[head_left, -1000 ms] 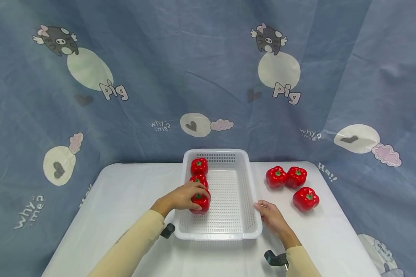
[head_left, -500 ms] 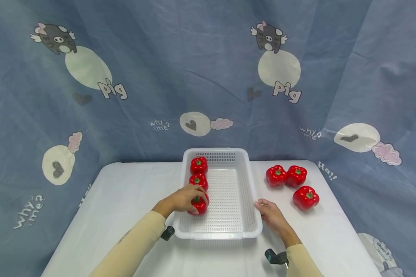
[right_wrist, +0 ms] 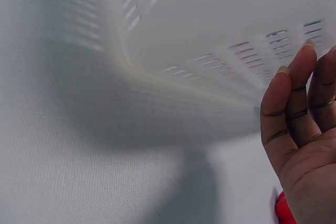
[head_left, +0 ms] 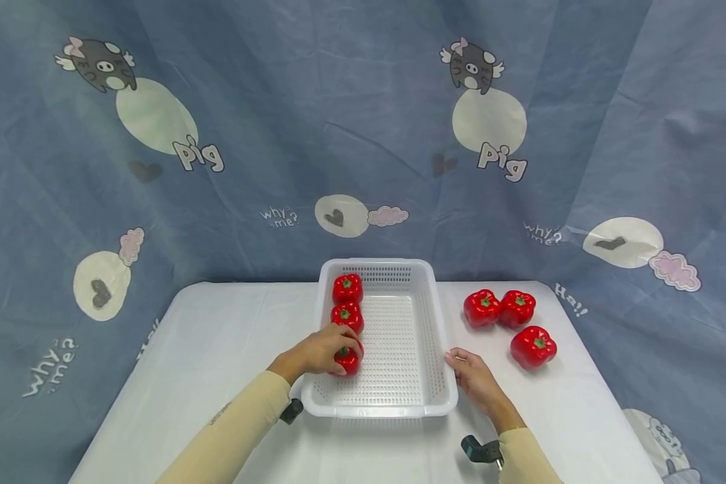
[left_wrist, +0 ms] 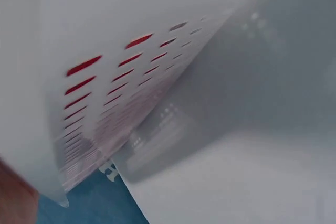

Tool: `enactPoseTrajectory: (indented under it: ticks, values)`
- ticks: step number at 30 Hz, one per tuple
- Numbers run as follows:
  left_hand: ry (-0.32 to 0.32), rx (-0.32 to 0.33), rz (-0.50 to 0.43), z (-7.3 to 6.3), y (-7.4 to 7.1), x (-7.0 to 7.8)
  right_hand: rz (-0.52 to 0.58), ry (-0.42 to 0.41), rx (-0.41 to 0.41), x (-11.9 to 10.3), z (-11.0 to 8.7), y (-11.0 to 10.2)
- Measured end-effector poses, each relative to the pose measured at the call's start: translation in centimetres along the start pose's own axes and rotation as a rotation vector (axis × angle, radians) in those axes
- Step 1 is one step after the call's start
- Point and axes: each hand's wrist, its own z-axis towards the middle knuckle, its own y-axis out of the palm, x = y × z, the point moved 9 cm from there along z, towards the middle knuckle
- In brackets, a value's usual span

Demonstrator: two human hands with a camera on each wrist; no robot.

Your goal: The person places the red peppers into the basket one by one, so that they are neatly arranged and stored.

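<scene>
A white plastic basket (head_left: 393,411) stands on the table with several red bell peppers in a row along its left side. My left hand (head_left: 323,349) reaches over the left rim and grips the nearest bell pepper (head_left: 349,365), covering part of it. Behind that one sit a middle bell pepper (head_left: 347,314) and a far bell pepper (head_left: 347,288). My right hand (head_left: 478,382) holds the basket's right rim. In the right wrist view, its bent fingers (right_wrist: 275,98) touch the outer wall and the thumb is hidden. The left wrist view mostly shows the slotted basket wall (left_wrist: 121,77).
To the right of the basket on the white table (head_left: 236,336) lie a bell pepper (head_left: 482,308), another bell pepper (head_left: 517,308) touching it, and a nearer bell pepper (head_left: 534,347). A blue printed curtain (head_left: 387,168) hangs behind the table.
My left hand has shifted the nearest bell pepper slightly left and toward me, uncovering more of the middle one. My right hand has stayed at the rim.
</scene>
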Motion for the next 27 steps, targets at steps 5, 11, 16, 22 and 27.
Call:
enactPoseTrajectory:
  ticks: [5, 11, 16, 22, 27]
  values:
    - [0.013, 0.017, 0.004, -0.23, 0.08, 0.00, 0.005, -0.001, 0.001, 0.00, -0.02, 0.12]
    - [0.046, 0.031, 0.007, -0.40, 0.26, 0.03, -0.003, -0.004, 0.008, 0.09, 0.05, 0.01]
    - [0.046, 0.040, 0.000, -0.45, 0.28, -0.13, -0.009, 0.005, 0.016, 0.09, 0.04, -0.04]
    - [0.009, 0.031, -0.019, -0.64, 0.26, -0.39, -0.008, 0.009, 0.014, 0.02, -0.02, -0.02]
    - [-0.004, 0.029, -0.026, -0.70, 0.26, -0.51, -0.003, 0.007, 0.015, 0.12, 0.05, 0.08]
